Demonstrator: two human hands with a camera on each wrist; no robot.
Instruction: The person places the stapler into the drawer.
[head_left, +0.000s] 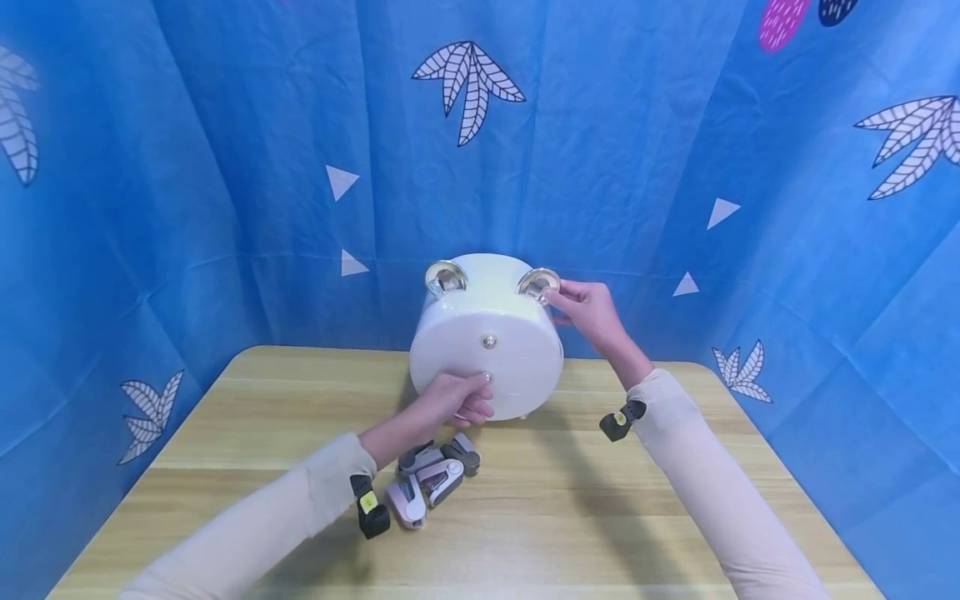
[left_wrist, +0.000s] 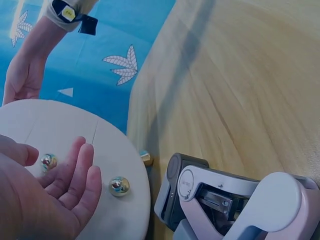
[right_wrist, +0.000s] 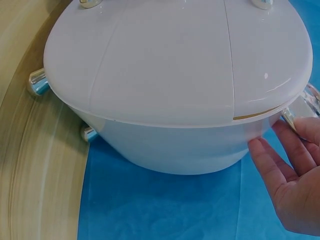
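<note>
A white rounded box [head_left: 480, 321] with gold knobs and two gold ear-shaped pieces stands on the table against the curtain. My left hand [head_left: 459, 396] is at its front, thumb and forefinger around a small gold knob [left_wrist: 48, 161]. The other fingers stretch past it in the left wrist view, near a lower gold knob [left_wrist: 119, 186]. My right hand [head_left: 588, 310] pinches the right gold ear [head_left: 538, 283], thumb on its face and fingers behind, some touching the box's side. Beside my left wrist lie several small staplers [left_wrist: 240, 200], pink, white and grey.
The wooden table [head_left: 540, 517] has rounded back corners. A blue curtain [head_left: 600, 167] with leaf and triangle prints hangs around it. The left gold ear [head_left: 446, 277] stands atop the box. Short gold feet [right_wrist: 38, 82] stick out from its underside.
</note>
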